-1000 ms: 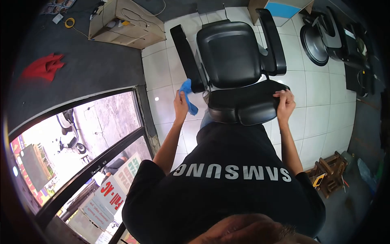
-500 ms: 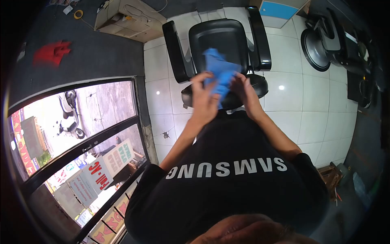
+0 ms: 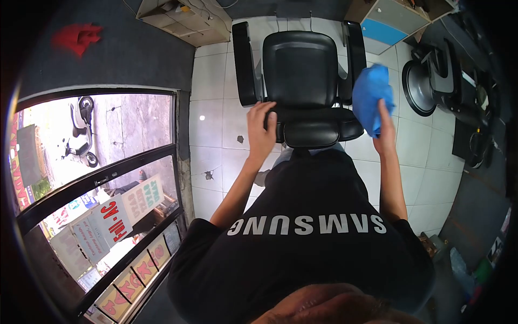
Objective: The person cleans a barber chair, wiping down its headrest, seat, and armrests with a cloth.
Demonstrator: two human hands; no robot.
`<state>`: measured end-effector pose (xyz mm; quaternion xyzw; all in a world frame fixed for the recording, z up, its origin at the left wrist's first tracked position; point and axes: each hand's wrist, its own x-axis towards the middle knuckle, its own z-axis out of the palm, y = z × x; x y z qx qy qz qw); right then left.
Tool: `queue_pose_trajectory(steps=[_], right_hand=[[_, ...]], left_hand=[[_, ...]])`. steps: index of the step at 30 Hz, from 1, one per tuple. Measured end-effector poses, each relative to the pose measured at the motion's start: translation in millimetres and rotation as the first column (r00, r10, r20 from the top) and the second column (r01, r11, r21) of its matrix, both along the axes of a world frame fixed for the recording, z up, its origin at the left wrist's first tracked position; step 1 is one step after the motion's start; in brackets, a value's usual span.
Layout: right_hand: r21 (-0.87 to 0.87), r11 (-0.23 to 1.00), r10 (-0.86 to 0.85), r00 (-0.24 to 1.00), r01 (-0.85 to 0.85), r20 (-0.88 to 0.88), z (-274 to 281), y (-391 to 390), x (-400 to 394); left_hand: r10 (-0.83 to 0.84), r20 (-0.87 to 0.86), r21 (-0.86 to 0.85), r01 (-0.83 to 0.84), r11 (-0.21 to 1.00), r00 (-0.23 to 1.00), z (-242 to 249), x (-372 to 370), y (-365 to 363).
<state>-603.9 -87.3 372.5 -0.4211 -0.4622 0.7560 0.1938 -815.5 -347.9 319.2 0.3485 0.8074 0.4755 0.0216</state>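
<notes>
In my right hand (image 3: 385, 128) is a bunched blue cloth (image 3: 371, 98), raised to the right of the black salon chair (image 3: 300, 69). My fingers are closed at the cloth's lower right side, and most of them are hidden behind it. My left hand (image 3: 261, 132) is at the left end of the chair's backrest (image 3: 318, 115), thumb and fingers apart and nothing held in it. Its fingertips are right at the backrest's edge. The headrest (image 3: 311, 133) faces my body.
A black wash-basin chair (image 3: 421, 88) stands at the right. Behind are a wooden cabinet (image 3: 186, 24) and a cabinet with a blue drawer (image 3: 384, 31). A glass door (image 3: 129, 124) is on the left, and a red cloth (image 3: 76, 39) lies against the dark surface above it.
Both hands were together on the blue cloth in front of me. My right hand has carried it right, while my left hand has let go and moved to the backrest. The view has shifted slightly.
</notes>
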Motion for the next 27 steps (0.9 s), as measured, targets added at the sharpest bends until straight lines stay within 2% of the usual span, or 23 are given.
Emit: queue_pose_trajectory(steps=[1,2,3,4,5,6,7,10,11,14,15,16,18,21,24,25,26,27], right_hand=[[0.097,0.990,0.086,0.988,-0.099,0.129,-13.0,3.6,0.0],[0.134,0.941,0.265,0.922,-0.311,0.283,-15.0,3.1,-6.8],[0.182,0.844,0.421,0.832,-0.505,0.361,-24.8,1.3,-16.8],[0.172,0.707,0.553,0.688,-0.686,0.469,-50.1,-2.1,-24.1],[0.146,0.403,0.663,0.398,-0.904,0.634,-52.8,1.0,-40.3],[0.151,0.228,0.649,0.266,-0.962,0.713,-33.1,-4.1,-63.1],[0.017,0.179,0.699,0.139,-0.984,0.701,-23.9,-2.9,-81.7],[-0.016,0.141,0.735,0.094,-0.990,0.671,-66.8,9.1,-100.5],[0.132,0.134,0.704,0.188,-0.982,0.685,-110.1,12.8,-96.8],[0.038,-0.092,0.777,-0.048,-0.995,0.628,-103.0,32.7,-121.3],[0.097,-0.160,0.731,-0.052,-0.982,0.680,-135.7,41.4,-122.9],[0.105,-0.153,0.687,-0.029,-0.983,0.726,-172.6,51.0,-124.0],[0.080,0.028,0.692,0.077,-0.996,0.718,-181.8,61.4,-131.0],[0.051,0.281,0.856,0.274,-0.958,0.439,-162.8,55.9,-133.5],[0.034,0.233,0.913,0.231,-0.972,0.335,-119.3,24.7,-143.3],[0.017,0.132,0.959,0.132,-0.991,0.252,-113.7,12.2,-146.5],[0.014,-0.010,0.942,-0.004,-1.000,0.335,-90.9,-3.2,-153.8],[0.120,-0.010,0.973,0.019,-0.993,0.232,-112.2,-17.6,-155.0]], left_hand=[[0.040,0.018,-0.044,-0.039,0.998,0.999,-17.0,-5.6,-3.8],[0.082,0.033,-0.089,-0.079,0.993,0.996,-33.1,-11.8,-6.6],[0.128,0.046,-0.136,-0.121,0.983,0.991,-39.3,-16.1,-4.5],[0.175,0.086,-0.168,-0.159,0.973,0.981,-46.1,-16.7,-2.3],[0.229,0.128,-0.205,-0.200,0.958,0.965,-48.5,-14.8,0.6],[0.281,0.164,-0.241,-0.238,0.941,0.946,-49.6,-15.1,4.7],[0.298,0.143,-0.227,-0.262,0.938,0.944,-48.8,-14.7,5.9],[0.344,0.149,-0.136,-0.326,0.936,0.927,-56.9,-12.8,3.5],[0.351,0.172,-0.161,-0.325,0.932,0.921,-55.9,-13.3,3.3],[0.318,0.139,-0.101,-0.306,0.947,0.938,-56.3,-14.6,1.8],[0.336,0.205,-0.101,-0.322,0.941,0.919,-53.0,-13.0,3.2],[0.343,0.188,-0.102,-0.329,0.939,0.920,-53.0,-13.4,3.7],[0.353,0.153,-0.098,-0.341,0.935,0.923,-55.3,-13.2,3.3],[0.375,0.179,-0.113,-0.359,0.926,0.910,-53.4,-13.1,3.5],[0.363,0.177,-0.133,-0.343,0.930,0.915,-52.6,-13.9,2.5],[0.366,0.191,-0.137,-0.344,0.929,0.911,-50.8,-14.1,3.4],[0.368,0.205,-0.139,-0.345,0.928,0.907,-49.3,-14.3,4.8],[0.375,0.219,-0.125,-0.355,0.927,0.901,-46.2,-14.1,7.0]])
